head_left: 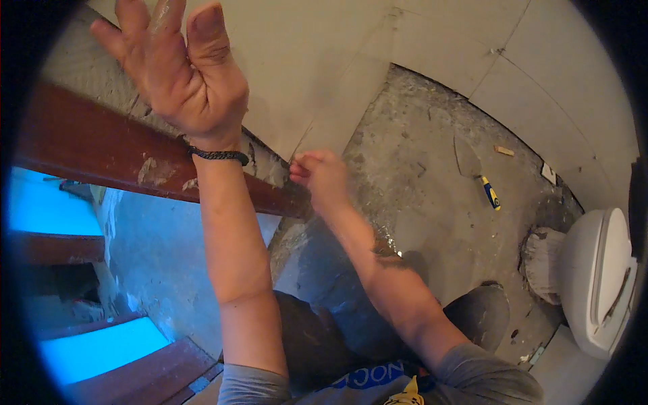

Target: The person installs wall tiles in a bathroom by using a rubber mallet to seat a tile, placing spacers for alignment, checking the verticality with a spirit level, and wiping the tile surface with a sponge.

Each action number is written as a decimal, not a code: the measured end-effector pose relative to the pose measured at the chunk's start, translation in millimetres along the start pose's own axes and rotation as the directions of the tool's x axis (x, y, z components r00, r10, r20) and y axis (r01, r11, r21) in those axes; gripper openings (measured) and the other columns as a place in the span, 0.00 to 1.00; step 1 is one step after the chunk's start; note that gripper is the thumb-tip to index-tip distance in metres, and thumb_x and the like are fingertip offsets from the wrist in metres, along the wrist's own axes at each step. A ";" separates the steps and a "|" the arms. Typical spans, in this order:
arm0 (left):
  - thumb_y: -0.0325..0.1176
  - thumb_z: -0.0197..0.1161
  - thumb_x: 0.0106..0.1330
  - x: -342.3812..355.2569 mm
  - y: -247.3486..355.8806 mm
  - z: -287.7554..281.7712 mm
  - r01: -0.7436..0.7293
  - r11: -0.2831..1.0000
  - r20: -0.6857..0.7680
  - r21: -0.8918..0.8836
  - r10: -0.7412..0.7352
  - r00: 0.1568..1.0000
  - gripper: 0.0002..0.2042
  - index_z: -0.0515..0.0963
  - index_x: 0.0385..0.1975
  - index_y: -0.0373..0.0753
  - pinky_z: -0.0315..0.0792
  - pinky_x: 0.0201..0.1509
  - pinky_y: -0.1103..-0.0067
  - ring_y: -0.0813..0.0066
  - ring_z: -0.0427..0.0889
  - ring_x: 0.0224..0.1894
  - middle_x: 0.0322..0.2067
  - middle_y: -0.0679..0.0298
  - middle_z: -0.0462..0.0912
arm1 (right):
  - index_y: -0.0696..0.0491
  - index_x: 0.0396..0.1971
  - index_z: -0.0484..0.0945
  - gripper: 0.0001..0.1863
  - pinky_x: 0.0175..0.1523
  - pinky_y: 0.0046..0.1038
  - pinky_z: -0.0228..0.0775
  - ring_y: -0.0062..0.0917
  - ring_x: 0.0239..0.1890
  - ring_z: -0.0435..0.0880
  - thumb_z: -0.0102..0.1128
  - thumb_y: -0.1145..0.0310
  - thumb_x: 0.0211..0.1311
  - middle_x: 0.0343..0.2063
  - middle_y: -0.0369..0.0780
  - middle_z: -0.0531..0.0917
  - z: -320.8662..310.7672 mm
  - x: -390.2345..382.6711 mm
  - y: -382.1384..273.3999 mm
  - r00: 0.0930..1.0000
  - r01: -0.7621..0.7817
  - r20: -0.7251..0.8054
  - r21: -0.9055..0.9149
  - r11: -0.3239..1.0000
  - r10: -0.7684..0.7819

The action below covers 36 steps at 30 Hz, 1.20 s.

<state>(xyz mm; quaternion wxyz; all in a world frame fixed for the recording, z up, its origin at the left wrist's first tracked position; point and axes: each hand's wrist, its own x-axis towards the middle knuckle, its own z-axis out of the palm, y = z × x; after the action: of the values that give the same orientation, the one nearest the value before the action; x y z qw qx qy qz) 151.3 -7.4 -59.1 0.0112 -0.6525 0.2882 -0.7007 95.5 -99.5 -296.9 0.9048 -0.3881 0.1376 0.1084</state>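
Beside the brown wooden beam (101,142), your right hand (324,177) is resting by the pale tile's (345,108) lower corner, fingers curled, perhaps to feel its edge; there's no telling whether they are gripping anything. Your left hand (192,84) is hanging spread, some fingertips running out of view. Toward the bare floor's (412,175) wall edge, the trowel (485,183) is lying, probably for easy reach.

Warm, rather dim light lies over the bare floor (425,175); cold blue glare (108,347) (nearly washed out in patches) fills the lower left. Soft shadows cross the pale tiles (560,74), whose joints bend toward the black, vignetted rim.
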 end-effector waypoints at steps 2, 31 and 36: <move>0.41 0.45 0.72 0.5 -2.3 1.2 -0.022 1.000 -0.006 -0.014 0.022 1.000 0.19 0.74 0.53 0.36 0.39 0.72 0.55 0.57 0.58 0.68 0.62 0.49 0.66 | 0.59 0.34 0.71 0.06 0.32 0.27 0.79 0.26 0.28 0.82 0.58 0.75 0.60 0.29 0.42 0.81 -3.9 1.3 3.6 0.996 -0.090 0.003 0.084 0.992 0.090; 0.41 0.48 0.71 4.9 4.5 0.1 0.009 1.000 -0.003 -0.010 -0.010 1.000 0.17 0.74 0.53 0.39 0.40 0.72 0.55 0.58 0.58 0.68 0.62 0.50 0.65 | 0.61 0.28 0.72 0.05 0.28 0.24 0.77 0.24 0.24 0.82 0.58 0.76 0.56 0.23 0.42 0.81 6.0 -5.1 -15.9 0.997 0.065 0.044 -0.203 0.977 -0.057; 0.40 0.49 0.71 0.8 1.9 1.8 -0.019 0.999 -0.022 0.049 0.020 1.000 0.17 0.75 0.52 0.39 0.40 0.72 0.56 0.59 0.59 0.68 0.62 0.50 0.66 | 0.62 0.29 0.73 0.04 0.29 0.25 0.78 0.25 0.24 0.82 0.57 0.77 0.56 0.25 0.42 0.81 -0.3 1.3 -24.7 0.995 -0.065 0.062 -0.213 0.975 0.080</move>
<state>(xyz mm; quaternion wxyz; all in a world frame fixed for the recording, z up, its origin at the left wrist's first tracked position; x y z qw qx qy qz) 152.1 -10.0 -59.2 0.0311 -0.6414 0.2774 -0.7146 104.2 -116.2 -280.9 0.8582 -0.4726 0.1078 0.1690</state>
